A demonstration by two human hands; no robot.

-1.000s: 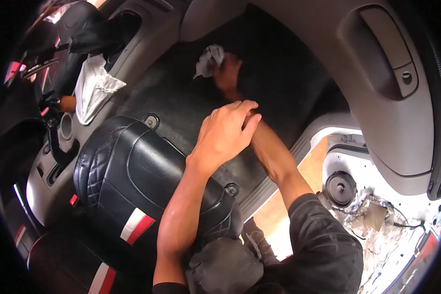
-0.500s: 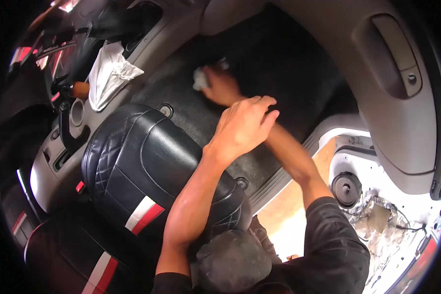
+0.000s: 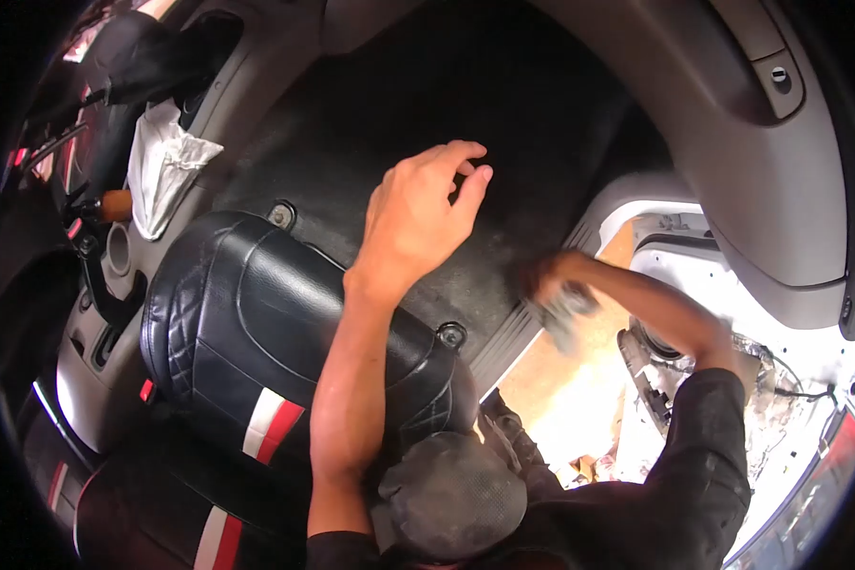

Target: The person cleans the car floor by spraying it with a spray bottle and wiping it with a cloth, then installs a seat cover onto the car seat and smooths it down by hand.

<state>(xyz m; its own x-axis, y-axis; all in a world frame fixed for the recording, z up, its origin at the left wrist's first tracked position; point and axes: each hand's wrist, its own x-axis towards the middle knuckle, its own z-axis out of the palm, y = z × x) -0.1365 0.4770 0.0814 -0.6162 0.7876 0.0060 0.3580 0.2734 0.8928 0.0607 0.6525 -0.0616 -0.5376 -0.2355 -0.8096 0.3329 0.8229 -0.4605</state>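
My left hand [image 3: 418, 211] hangs above the dark car floor [image 3: 351, 123], in front of the black seat, its fingers loosely curled and a little apart with nothing in them. Over the door sill [image 3: 505, 350] at the right is my right hand [image 3: 549, 277], blurred by motion, with a crumpled greyish cloth [image 3: 568, 313] in its grip. The cloth hangs past the sill, over the bright ground outside.
The black leather seat [image 3: 275, 313] has a white and red stripe. A white cloth [image 3: 164, 166] lies on the centre console [image 3: 85, 380] at the left. The grey door panel [image 3: 760, 218] curves along the right. A cap [image 3: 453, 496] shows at the bottom.
My right hand has swung from the far floor toward the right, out over the sill, carrying the cloth. My left hand keeps nearly the same pose as the view shifts.
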